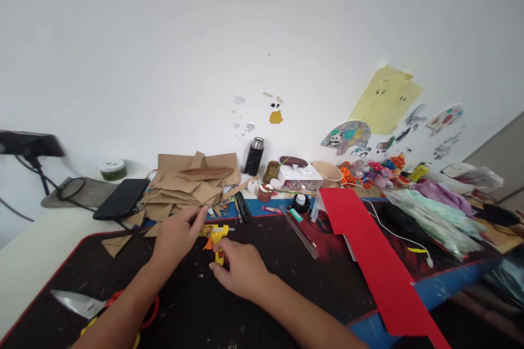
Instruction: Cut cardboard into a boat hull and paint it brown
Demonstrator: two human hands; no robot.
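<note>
My right hand (241,270) grips the handle of a yellow hot glue gun (221,232) over the dark desk mat. The gun has an orange trigger and points left, its nozzle end close to my left hand. My left hand (178,234) is closed, thumb and fingers together, beside the nozzle and in front of the cardboard pile; whatever it may pinch is too small to make out. Scissors (79,304) with red and yellow handles lie at the lower left, partly hidden under my left forearm.
A heap of cardboard pieces (192,182) lies at the back, with a black thermos (254,157) beside it. A phone (121,199) rests at left. Right of centre are a metal ruler (301,233) and a long red sheet (380,262) overhanging the front edge. A white cable (399,237) runs behind.
</note>
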